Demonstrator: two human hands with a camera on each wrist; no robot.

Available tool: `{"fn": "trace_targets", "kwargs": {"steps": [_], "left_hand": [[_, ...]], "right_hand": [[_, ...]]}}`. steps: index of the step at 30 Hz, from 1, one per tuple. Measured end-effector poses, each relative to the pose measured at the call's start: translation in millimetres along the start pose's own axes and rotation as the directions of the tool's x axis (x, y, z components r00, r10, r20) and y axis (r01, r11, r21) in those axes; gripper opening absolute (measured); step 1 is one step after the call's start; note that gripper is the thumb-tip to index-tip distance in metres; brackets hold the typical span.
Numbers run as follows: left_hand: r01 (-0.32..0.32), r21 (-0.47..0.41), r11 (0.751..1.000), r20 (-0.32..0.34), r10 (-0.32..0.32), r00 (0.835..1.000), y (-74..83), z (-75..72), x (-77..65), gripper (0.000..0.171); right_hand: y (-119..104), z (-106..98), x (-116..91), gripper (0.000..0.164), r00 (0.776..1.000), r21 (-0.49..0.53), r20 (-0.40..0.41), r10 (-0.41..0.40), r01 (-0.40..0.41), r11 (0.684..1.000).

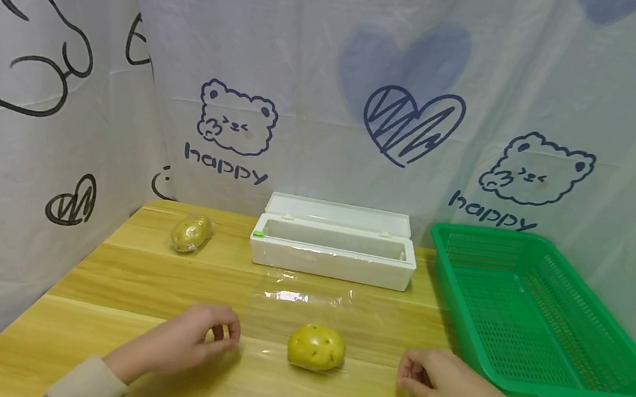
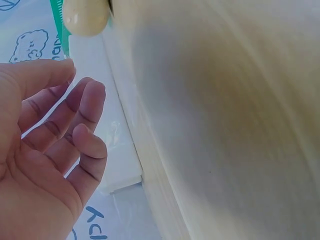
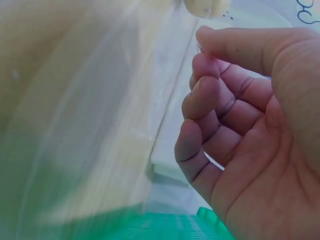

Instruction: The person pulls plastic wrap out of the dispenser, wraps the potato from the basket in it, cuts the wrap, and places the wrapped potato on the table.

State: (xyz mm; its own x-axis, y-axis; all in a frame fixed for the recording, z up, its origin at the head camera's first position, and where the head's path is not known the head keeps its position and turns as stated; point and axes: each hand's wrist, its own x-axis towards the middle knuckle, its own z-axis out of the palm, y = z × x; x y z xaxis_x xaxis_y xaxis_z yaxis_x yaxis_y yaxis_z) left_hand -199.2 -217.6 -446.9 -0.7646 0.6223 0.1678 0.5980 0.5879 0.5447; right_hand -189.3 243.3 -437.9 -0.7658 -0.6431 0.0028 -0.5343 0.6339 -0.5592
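A yellow potato (image 1: 316, 347) lies between the two hands on a clear sheet of cling film (image 1: 287, 296). This sheet runs toward me from a white cling film dispenser (image 1: 333, 263), whose lid stands up. At the sheet's near left corner, the left hand (image 1: 197, 338) pinches the film edge between thumb and fingertips. The right hand (image 1: 452, 389) pinches the near right corner; its thumb and index finger (image 3: 206, 65) meet in the right wrist view. Being transparent, the film hardly shows at the fingertips. Neither hand touches the potato.
Another potato (image 1: 191, 233), wrapped in film, lies at the back left of the wooden table (image 1: 119, 286). A green plastic basket (image 1: 480, 340) stands on the right, close beside the right hand. A printed curtain (image 1: 313, 144) hangs behind the table.
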Motion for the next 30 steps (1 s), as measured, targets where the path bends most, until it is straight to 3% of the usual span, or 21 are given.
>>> {"fn": "trace_targets", "kwargs": {"steps": [8, 14, 19, 23, 30], "left_hand": [[0.078, -0.036, 0.996, 0.029, -0.077, 0.997, -8.1, 0.4, 5.6, 0.01], [0.081, -0.047, 0.996, 0.035, -0.079, 0.996, -8.8, 2.0, 7.7, 0.012], [0.073, -0.052, 0.996, 0.034, -0.071, 0.997, -8.6, 2.5, 7.6, 0.012], [0.076, -0.058, 0.995, 0.035, -0.074, 0.997, -8.6, 2.0, 7.5, 0.012], [0.093, -0.074, 0.993, 0.04, -0.09, 0.995, -9.5, 0.6, 7.6, 0.011]], "right_hand": [[0.6, 0.1, 4.5, 0.015, 0.999, -0.034, -0.022, 0.048, -0.049, 0.998], [-2.1, 6.1, 5.9, 0.014, 0.998, -0.059, -0.063, -0.016, 0.012, 0.998], [-8.5, 13.0, 8.1, 0.034, 0.997, -0.118, -0.063, -0.05, 0.043, 0.992], [-12.1, 16.9, 12.7, 0.016, 0.995, -0.175, -0.086, -0.048, 0.033, 0.984], [-11.6, 14.0, 18.4, 0.017, 0.994, -0.139, -0.107, -0.034, 0.019, 0.99]]}}
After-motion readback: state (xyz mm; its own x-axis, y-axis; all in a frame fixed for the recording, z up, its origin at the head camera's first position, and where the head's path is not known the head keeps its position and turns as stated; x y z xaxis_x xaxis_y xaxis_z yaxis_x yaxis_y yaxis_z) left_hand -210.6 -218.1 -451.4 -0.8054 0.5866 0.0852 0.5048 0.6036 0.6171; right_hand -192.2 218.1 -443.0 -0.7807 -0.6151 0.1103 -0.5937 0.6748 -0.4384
